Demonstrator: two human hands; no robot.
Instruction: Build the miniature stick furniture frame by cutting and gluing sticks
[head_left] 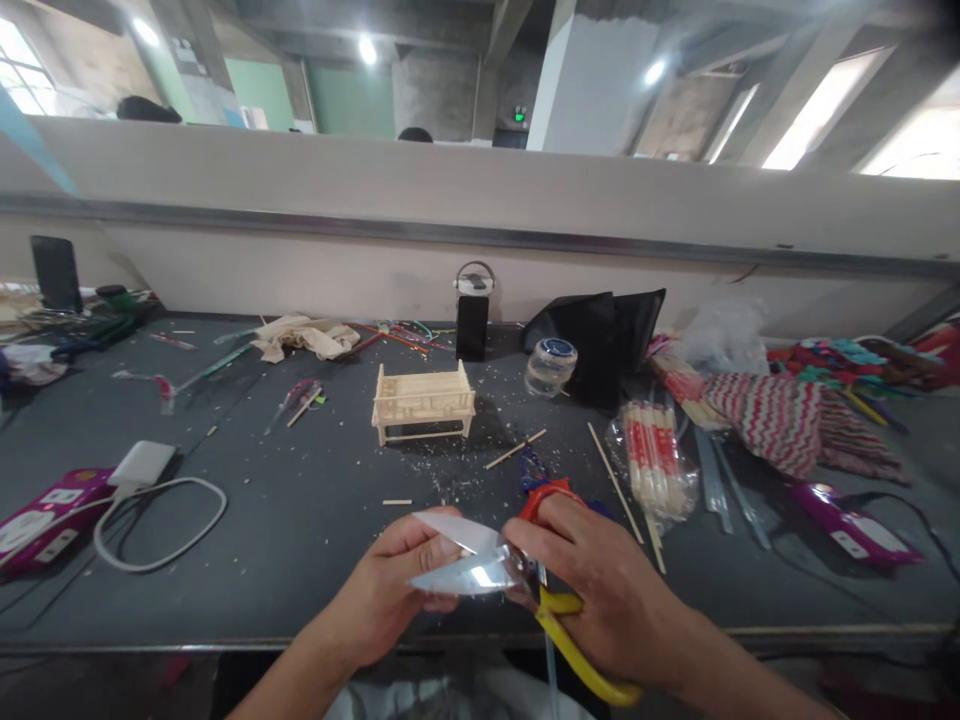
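Note:
My right hand (607, 570) grips a pair of scissors (469, 576) with one red and one yellow handle. The blades are spread apart and point left, toward my left hand (390, 575). Its fingers are pinched together behind the blades; what they hold, if anything, is hidden. A clear thin stick (552, 665) hangs down below my right hand; its upper end is covered. Beyond the hands stands a small bed-like frame (424, 405) built from pale wooden sticks. A short wooden stick (397, 502) lies between it and my left hand.
Around the frame are wood crumbs, a loose stick (516, 449), a lidded clear jar (551, 368) and an upright phone (472, 328). Bagged sticks (656, 455) and knitted cloth (772, 415) lie right. A purple power strip (52, 520) with a white cable (217, 500) sits left.

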